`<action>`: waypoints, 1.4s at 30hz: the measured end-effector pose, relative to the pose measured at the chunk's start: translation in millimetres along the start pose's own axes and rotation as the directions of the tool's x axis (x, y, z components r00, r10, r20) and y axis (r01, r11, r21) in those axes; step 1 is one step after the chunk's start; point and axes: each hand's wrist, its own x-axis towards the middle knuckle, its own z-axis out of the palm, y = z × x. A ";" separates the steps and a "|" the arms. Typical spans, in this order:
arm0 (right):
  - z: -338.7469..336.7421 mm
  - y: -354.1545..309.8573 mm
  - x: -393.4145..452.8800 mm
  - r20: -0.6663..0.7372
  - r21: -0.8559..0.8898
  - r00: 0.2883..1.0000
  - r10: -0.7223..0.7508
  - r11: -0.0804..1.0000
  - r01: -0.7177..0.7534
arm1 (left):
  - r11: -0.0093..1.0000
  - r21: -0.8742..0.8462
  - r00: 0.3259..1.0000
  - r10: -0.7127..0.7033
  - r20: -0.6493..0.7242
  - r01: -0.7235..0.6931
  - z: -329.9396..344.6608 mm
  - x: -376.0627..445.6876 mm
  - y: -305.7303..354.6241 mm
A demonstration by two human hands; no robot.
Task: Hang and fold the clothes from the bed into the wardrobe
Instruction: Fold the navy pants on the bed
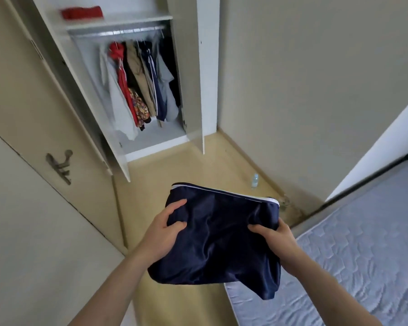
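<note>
A folded navy garment (pixel 218 238) w/ white trim is held in mid-air over the floor (pixel 174 170), just beside the bed (pixel 353 260). It is gripped at its left side by the left hand (pixel 165 234) – thumb on top, fingers curled under. Its right side is pinched by the right hand (pixel 275 236), fingers curled round the edge. The wardrobe (pixel 206 67) stands open ahead – hung clothes (pixel 139 83) on the rail, a red folded item (pixel 81 12) on the top shelf. A bottle (pixel 254 180) stands by the wall.

Beige walls (pixel 316 78), yellowish floor (pixel 174 170), a closed door (pixel 33 208).
</note>
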 end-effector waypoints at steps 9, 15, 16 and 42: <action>105.7 -118.6 92.2 0.114 -0.057 0.985 -0.130 0.989 0.137 | 0.996 -0.010 0.985 0.086 -0.149 -0.089 -122.4 107.3 47.0; 154.0 -197.7 178.0 0.205 -0.038 0.955 -0.213 0.974 0.225 | 0.992 -0.006 0.972 0.123 -0.200 -0.127 -179.8 196.2 86.0; 161.9 -209.8 195.0 0.224 -0.031 0.950 -0.218 0.973 0.230 | 0.992 -0.010 0.970 0.122 -0.210 -0.127 -188.3 213.4 92.5; 422.2 -547.5 584.8 0.396 0.023 0.825 -0.403 0.902 0.430 | 0.970 0.089 0.855 0.242 -0.459 -0.227 -455.9 608.7 250.7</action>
